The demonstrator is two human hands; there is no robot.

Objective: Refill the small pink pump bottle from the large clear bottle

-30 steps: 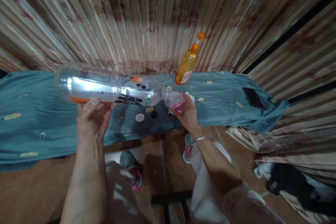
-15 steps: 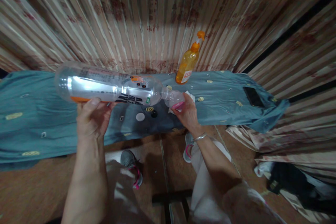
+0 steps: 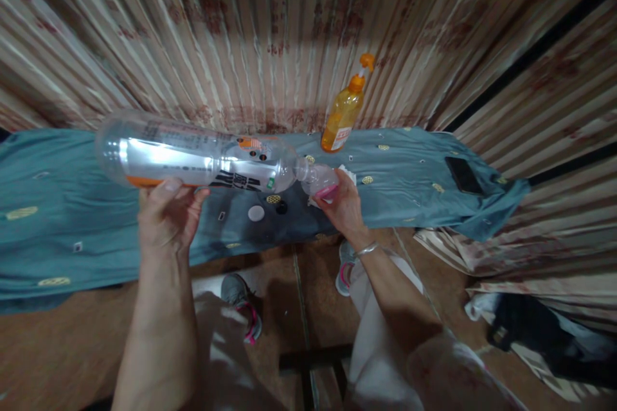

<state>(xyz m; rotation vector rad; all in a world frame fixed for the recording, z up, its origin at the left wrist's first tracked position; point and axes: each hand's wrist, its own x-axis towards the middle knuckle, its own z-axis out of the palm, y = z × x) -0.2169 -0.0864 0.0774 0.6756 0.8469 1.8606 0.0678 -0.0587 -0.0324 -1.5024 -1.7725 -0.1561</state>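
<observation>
- Bkgd, far side: pleated curtain (image 3: 289,32) w/ reddish print; in front of it, patterned teal cloth (image 3: 400,199) spread left to right.
- Above cloth, left of centre: lg clear bottle (image 3: 193,159), on its side, w/ silver label, orange strip; neck pointing right.
- At its neck: sm clear bottle (image 3: 315,176) w/ pink part, mouth to mouth or nearly; can't tell if touching.
- Around lg clear bottle, from near side: left hand (image 3: 166,215), thumb on label, fingers clamped underneath.
- On sm clear bottle, from right: right hand (image 3: 346,205), thumb & fingers closed round it; silver bangle (image 3: 367,248) at wrist.
- Partly hidden behind right hand: crumpled white paper (image 3: 351,174) on cloth.
- Near middle of cloth: white disc (image 3: 256,213), black disc (image 3: 281,207) just to its right.
- Far, right of centre: orange pump bottle (image 3: 342,119), upright.
- Far right: dark phone (image 3: 463,175), flat on cloth.
- Near right, on floor: dark fabric (image 3: 530,334), details n/c.
</observation>
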